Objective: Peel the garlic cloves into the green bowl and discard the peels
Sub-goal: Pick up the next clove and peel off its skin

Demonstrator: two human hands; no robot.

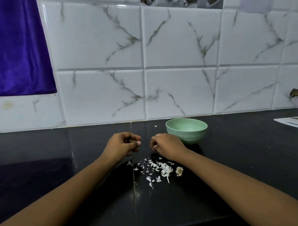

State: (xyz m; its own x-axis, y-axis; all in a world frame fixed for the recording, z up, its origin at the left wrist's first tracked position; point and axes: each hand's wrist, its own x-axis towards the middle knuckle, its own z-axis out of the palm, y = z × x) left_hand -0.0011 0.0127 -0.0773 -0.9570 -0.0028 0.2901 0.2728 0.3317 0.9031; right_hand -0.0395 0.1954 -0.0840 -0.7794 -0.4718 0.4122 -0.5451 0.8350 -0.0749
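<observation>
Black counter [62, 166]: right hand [168, 146] fingers pinch white peel [155, 146] beside green bowl [188, 136]; left hand [122, 145] fingers curled, contents unclear.

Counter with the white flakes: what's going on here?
A person is peeling garlic at a dark counter. The right hand pinches a white scrap, peel or clove, just beside the green bowl. The left hand is curled next to it; whether it holds anything is unclear. Loose peels and a dried root end lie scattered nearer the person. The bowl's contents can't be seen.
</observation>
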